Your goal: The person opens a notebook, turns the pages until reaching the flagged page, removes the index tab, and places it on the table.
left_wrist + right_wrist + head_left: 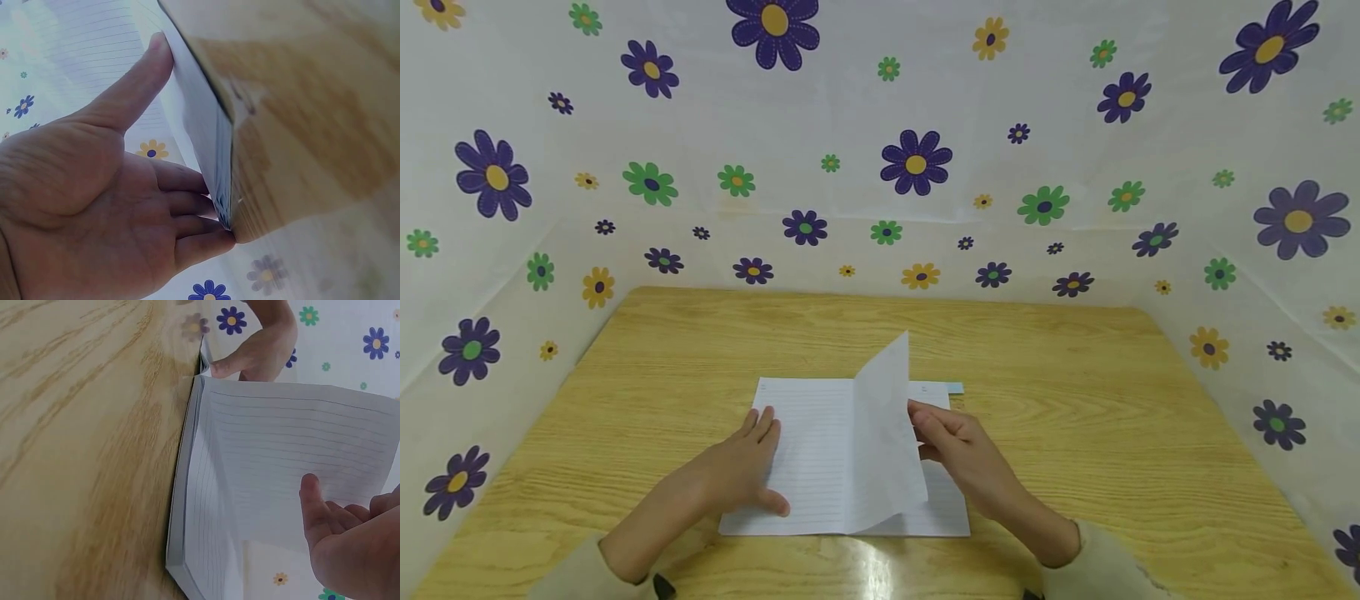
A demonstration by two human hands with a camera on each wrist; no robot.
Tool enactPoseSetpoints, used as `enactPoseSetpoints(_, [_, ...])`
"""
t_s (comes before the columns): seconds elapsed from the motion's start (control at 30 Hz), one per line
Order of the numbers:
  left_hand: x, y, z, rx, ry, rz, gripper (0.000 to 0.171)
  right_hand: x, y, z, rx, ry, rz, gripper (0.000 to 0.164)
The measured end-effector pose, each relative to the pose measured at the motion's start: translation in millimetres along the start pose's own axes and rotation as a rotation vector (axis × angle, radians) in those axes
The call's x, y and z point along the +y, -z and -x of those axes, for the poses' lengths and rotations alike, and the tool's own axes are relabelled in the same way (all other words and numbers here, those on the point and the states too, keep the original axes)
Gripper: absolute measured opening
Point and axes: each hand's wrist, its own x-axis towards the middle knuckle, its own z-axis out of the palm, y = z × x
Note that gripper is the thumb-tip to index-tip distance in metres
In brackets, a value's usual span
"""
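Observation:
An open notebook (808, 467) with lined white pages lies on the wooden table. One page (887, 433) stands raised from the middle fold, its top corner pointing up. My right hand (964, 454) pinches the outer edge of this page between thumb and fingers; in the right wrist view, the fingers (315, 503) show beside the page's lined face. On the left side, my left hand (741, 467) rests with spread, fairly straight fingers along the notebook's outer edge. Its thumb (159, 47) lies on the lined left page in the left wrist view.
A pale blue strip (956, 388) sticks out beyond the notebook's upper right corner. The wooden table (1075, 375) extends around the notebook. White cloth (850, 100) printed with purple, green and yellow flowers encloses its back and both sides.

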Motion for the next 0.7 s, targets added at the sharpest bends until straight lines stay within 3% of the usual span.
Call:
enactPoseSetpoints(0.17, [-0.5,-0.4,0.2,0.005,-0.007,-0.001,0.116,-1.1,-6.7,-1.5,0.011,-0.006,0.036,0.047])
enactPoseSetpoints(0.43, [-0.2,0.1,0.3,0.011,-0.005,-0.004,0.117,-2.4,-13.9,-3.9,-0.053,0.031,0.035,0.045])
enactPoseSetpoints(0.7, [-2.9,-1.8,0.7,0.03,-0.022,-0.023,0.118,-1.9,-15.5,-4.7,-0.07,-0.009,0.074,0.047])
